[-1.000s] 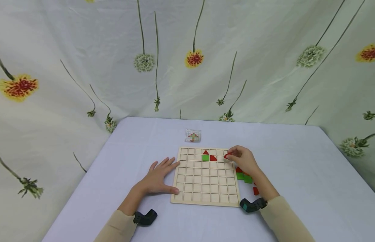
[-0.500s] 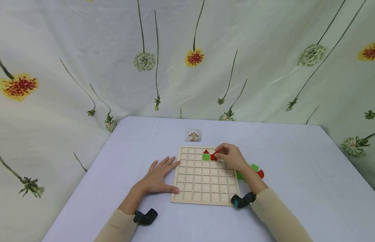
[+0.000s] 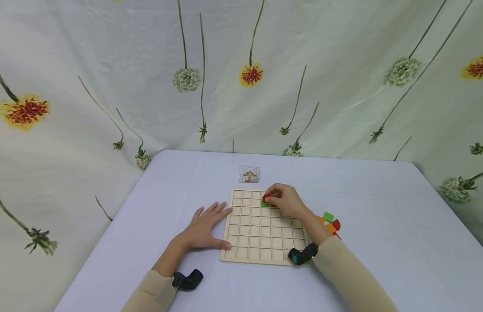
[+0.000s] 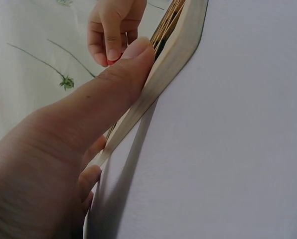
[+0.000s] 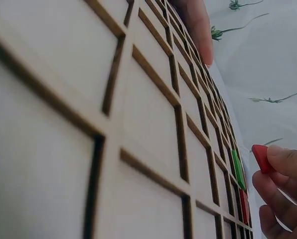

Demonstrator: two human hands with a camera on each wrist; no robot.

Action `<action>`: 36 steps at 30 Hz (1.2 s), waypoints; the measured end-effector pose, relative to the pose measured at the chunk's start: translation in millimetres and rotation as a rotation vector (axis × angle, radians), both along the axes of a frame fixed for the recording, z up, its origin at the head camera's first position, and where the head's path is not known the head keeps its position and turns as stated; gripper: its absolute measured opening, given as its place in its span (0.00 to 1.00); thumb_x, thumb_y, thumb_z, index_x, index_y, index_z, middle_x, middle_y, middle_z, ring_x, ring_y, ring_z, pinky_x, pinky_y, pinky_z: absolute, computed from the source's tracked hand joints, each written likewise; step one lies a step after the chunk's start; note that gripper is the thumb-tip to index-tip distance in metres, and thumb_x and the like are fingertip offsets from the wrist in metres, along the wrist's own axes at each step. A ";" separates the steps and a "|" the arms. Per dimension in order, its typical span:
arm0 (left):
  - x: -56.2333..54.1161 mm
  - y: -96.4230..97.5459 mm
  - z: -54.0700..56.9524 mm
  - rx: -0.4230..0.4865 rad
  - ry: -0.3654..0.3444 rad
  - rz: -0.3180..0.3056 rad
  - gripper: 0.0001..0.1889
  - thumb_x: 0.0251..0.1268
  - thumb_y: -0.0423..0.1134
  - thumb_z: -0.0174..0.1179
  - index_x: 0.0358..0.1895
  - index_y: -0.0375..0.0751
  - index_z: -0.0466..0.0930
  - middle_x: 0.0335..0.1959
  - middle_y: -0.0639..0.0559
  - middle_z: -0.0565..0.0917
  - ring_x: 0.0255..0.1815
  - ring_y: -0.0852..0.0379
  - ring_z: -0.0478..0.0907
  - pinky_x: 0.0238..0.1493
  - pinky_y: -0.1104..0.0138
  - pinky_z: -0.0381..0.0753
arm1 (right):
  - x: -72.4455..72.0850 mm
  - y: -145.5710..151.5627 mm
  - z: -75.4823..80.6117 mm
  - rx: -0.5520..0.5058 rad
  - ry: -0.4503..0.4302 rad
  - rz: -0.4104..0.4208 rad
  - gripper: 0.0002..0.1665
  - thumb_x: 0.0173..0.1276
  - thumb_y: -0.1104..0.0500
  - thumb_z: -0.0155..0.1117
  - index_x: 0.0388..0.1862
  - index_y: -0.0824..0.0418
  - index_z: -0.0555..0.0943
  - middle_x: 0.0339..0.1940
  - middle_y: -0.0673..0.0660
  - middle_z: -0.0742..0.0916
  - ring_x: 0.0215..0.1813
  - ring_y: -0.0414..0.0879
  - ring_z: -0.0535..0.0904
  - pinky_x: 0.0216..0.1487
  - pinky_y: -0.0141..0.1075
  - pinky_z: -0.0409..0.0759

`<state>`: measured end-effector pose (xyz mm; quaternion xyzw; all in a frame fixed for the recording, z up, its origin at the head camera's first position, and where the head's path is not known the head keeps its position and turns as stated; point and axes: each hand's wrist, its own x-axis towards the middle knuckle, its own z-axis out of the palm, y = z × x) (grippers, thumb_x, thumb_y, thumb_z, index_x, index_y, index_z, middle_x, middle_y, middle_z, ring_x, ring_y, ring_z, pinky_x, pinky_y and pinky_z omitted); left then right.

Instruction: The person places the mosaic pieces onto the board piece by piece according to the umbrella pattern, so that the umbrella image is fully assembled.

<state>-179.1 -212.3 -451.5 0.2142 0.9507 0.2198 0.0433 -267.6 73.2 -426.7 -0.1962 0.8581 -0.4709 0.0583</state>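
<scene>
A wooden grid board (image 3: pixel 243 240) lies on the table. My left hand (image 3: pixel 204 227) rests along its left side with fingers spread, thumb on the near left edge. Between thumb and fingers, my right hand (image 3: pixel 286 200) pinches a small red piece (image 5: pixel 260 158), held over the far rows. In the right wrist view that piece is raised above the board. A green square (image 5: pixel 237 169) sits in a cell there, with another red piece (image 5: pixel 245 206) in a neighbouring cell. The right hand partly covers these in the head view.
Right of the board lie several loose pieces, among them a green one (image 3: pixel 328 216), a red one (image 3: pixel 335 224) and an orange one (image 3: pixel 331 228). My right forearm partly hides this pile. A small printed pattern card (image 3: pixel 249 174) lies beyond the board's far edge.
My right hand has moved left across the board's far rows with the red piece, from the right edge to over the green square. The left hand has stayed in place.
</scene>
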 end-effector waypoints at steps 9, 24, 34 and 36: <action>-2.8 -2.2 -5.9 -0.014 0.004 -0.002 0.56 0.41 0.74 0.65 0.76 0.50 0.60 0.78 0.45 0.54 0.78 0.42 0.44 0.69 0.37 0.36 | -1.7 -15.5 0.0 0.026 0.004 0.051 0.08 0.67 0.62 0.67 0.43 0.63 0.83 0.36 0.51 0.85 0.39 0.45 0.80 0.41 0.39 0.78; -1.9 -3.3 -4.9 -0.005 0.010 -0.012 0.57 0.41 0.74 0.65 0.76 0.50 0.59 0.78 0.46 0.54 0.78 0.43 0.43 0.69 0.38 0.36 | -4.2 -30.3 -8.8 0.073 0.018 0.050 0.03 0.68 0.61 0.66 0.38 0.59 0.83 0.30 0.48 0.83 0.33 0.43 0.76 0.38 0.37 0.75; -1.3 -2.0 -4.1 0.001 0.009 -0.012 0.56 0.42 0.73 0.66 0.76 0.50 0.60 0.78 0.46 0.55 0.78 0.43 0.43 0.69 0.38 0.36 | -2.9 -29.7 -6.9 0.119 0.058 0.042 0.04 0.68 0.62 0.66 0.37 0.58 0.86 0.35 0.49 0.84 0.41 0.45 0.79 0.46 0.41 0.78; -1.4 -2.4 -4.7 0.000 0.007 -0.011 0.56 0.42 0.73 0.65 0.76 0.50 0.60 0.78 0.46 0.54 0.78 0.43 0.43 0.69 0.38 0.35 | -3.1 -29.5 -6.9 0.133 0.075 0.034 0.04 0.67 0.62 0.66 0.37 0.58 0.88 0.37 0.50 0.83 0.43 0.46 0.79 0.48 0.41 0.78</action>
